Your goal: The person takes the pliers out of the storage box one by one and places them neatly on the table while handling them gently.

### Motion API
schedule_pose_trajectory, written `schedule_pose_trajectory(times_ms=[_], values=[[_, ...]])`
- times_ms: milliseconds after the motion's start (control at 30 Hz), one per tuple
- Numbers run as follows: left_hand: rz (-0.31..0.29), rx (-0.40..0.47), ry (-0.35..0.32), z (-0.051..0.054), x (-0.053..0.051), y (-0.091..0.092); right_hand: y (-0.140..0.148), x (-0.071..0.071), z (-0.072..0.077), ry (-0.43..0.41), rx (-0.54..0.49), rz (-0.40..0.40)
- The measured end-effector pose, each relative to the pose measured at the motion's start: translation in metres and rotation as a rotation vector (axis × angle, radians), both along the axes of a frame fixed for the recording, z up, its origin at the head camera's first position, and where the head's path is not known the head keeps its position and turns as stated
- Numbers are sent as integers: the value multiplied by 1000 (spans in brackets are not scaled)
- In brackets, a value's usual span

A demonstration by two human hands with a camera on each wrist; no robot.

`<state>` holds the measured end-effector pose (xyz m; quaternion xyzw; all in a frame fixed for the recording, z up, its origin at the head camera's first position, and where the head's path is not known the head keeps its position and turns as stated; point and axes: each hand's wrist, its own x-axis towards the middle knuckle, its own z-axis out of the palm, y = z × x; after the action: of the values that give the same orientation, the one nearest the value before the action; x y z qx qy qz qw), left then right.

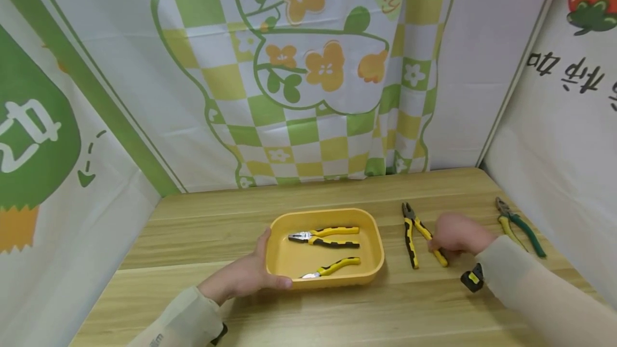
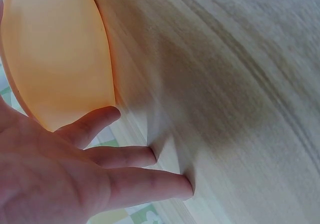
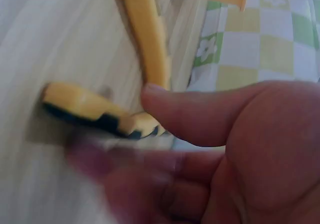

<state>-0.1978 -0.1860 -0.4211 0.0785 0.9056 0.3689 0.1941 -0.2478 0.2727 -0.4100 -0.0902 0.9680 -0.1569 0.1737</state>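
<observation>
My left hand point(image 1: 246, 274) rests against the left end of a yellow plastic tray point(image 1: 289, 258), thumb by the front corner. In the left wrist view its fingers point(image 2: 145, 186) are straight and spread, tips on the tabletop. Inside the tray lie combination pliers point(image 1: 312, 239) and a second pair of pliers point(image 1: 332, 269), whose lower part the front wall hides. My right hand point(image 1: 458, 232) is over the right handle of yellow-and-black pliers point(image 1: 409, 237) right of the tray. The right wrist view has that handle point(image 3: 85, 107) between parted thumb and blurred fingers; no firm grip shows.
Pliers with one green and one yellow handle point(image 1: 527, 232) lie at the table's right edge, beyond my right hand. Printed cloth point(image 1: 308, 138) hangs behind the wooden table point(image 1: 193, 229) and along both sides.
</observation>
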Motion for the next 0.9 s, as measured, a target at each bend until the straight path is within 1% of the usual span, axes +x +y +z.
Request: schedule_pose_trajectory(times_ms=[67,167,233,333,467,667,767,900], values=[[1,-2,-2,0,0,-1,-10,1,5,21,38,-4],[-1,1,-3,-1,1,-1,-27,3,7,86,108,-9],[0,3,0,-2,1,-2,-38,4,5,121,133,-7],[4,6,1,-2,2,-3,-54,4,2,148,159,-8],[7,-4,1,-3,3,-2,-66,6,-1,168,194,-5],[0,-1,4,-4,2,-1,-66,9,-4,191,230,13],[-5,21,3,-4,1,-1,-60,10,-7,206,226,34],[-12,45,2,-5,-1,-2,-47,9,-8,212,212,28]])
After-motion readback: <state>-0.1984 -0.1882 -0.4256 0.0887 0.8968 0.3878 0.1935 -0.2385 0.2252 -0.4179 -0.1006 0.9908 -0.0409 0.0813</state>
